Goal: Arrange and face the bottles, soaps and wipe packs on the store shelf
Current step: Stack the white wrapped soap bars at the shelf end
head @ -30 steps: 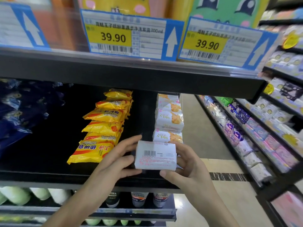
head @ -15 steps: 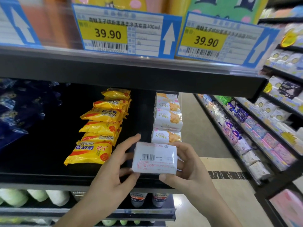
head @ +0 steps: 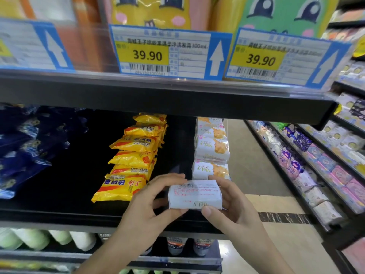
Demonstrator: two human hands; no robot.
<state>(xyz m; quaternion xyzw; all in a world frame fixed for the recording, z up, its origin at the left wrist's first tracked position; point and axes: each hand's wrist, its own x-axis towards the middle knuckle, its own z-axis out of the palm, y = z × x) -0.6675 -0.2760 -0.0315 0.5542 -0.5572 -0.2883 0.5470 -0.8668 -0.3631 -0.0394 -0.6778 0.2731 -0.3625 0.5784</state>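
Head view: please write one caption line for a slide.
Both hands hold a white soap pack before the soap shelf.

Six yellow soap packs [head: 126,165] lie in one overlapping row running back along the dark shelf [head: 59,212]. Beside them to the right, four white soap packs [head: 211,151] show in a second row, and a fifth white soap pack [head: 194,194] is held in front of that row between two hands, the left hand [head: 150,202] and the right hand [head: 235,206]. Three price tags [head: 167,54] hang on the shelf edge above, two of them reading 39.90, and two dark-labelled bottles [head: 189,247] show on the shelf below; the blue packs [head: 23,151] at the left are too jumbled to count.
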